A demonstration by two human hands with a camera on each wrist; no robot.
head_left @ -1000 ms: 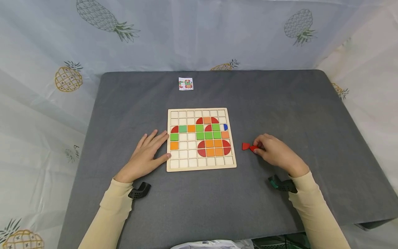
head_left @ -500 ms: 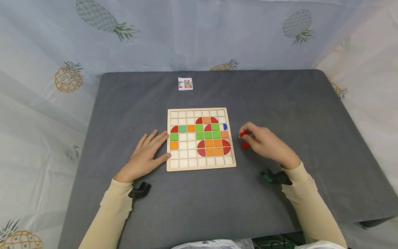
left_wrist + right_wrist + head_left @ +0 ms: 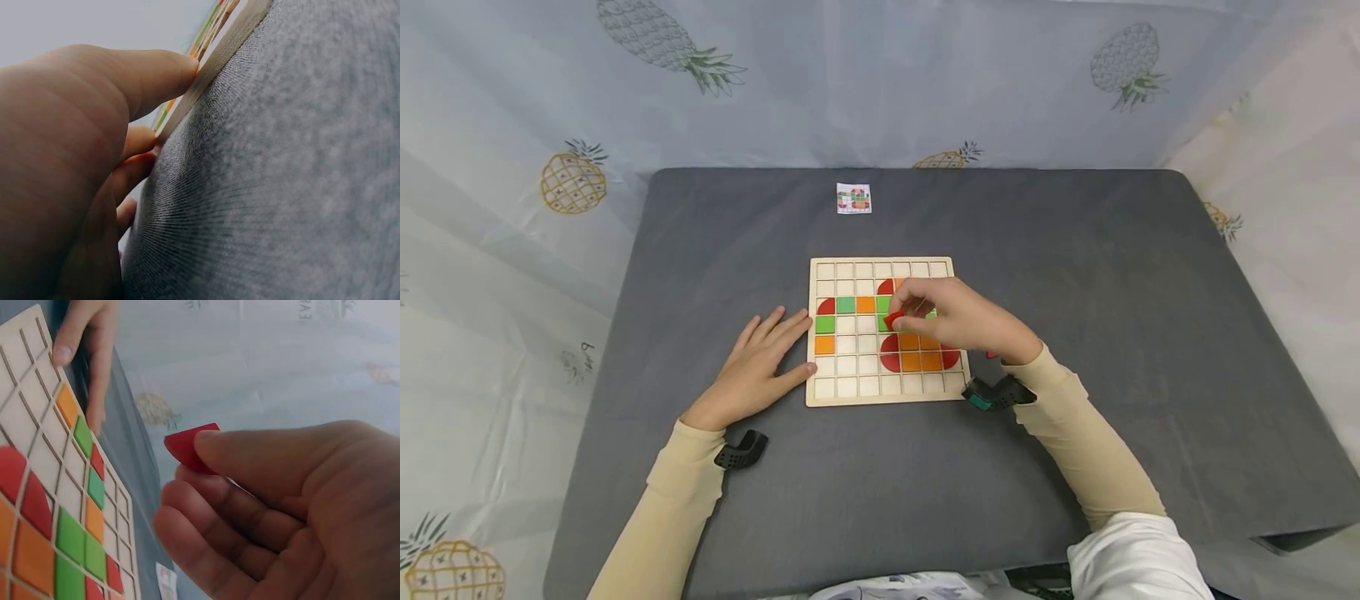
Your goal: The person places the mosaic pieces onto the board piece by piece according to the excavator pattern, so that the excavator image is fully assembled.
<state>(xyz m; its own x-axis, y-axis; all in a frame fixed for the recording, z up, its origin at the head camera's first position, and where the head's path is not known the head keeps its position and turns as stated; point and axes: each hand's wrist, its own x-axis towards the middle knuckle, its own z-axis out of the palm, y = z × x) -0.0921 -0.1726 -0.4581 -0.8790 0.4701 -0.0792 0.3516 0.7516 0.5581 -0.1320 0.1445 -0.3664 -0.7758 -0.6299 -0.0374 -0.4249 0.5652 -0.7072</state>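
Observation:
A wooden grid board [image 3: 846, 387] lies on the table, partly filled with red, orange, green and blue tiles. My right hand [image 3: 958, 315] is over the board's right half and covers some of its cells. Between thumb and fingertips it pinches a red quarter-circle tile [image 3: 187, 447], seen close up in the right wrist view. My left hand [image 3: 748, 371] lies spread on the table, its thumb and fingertips at the board's left edge. In the left wrist view the thumb [image 3: 165, 75] meets the side of the board. Another red tile [image 3: 992, 355] shows beside the board, mostly hidden behind the right wrist.
A small printed card [image 3: 853, 199] with a coloured grid pattern lies behind the board. The grey cloth-covered table [image 3: 1112, 275] meets a pineapple-print curtain [image 3: 880, 83] at the back. Each wrist wears a black device.
My right hand lifted one of two red tiles from the table right of the board and carried it left over the grid. The left hand stays at the board's edge.

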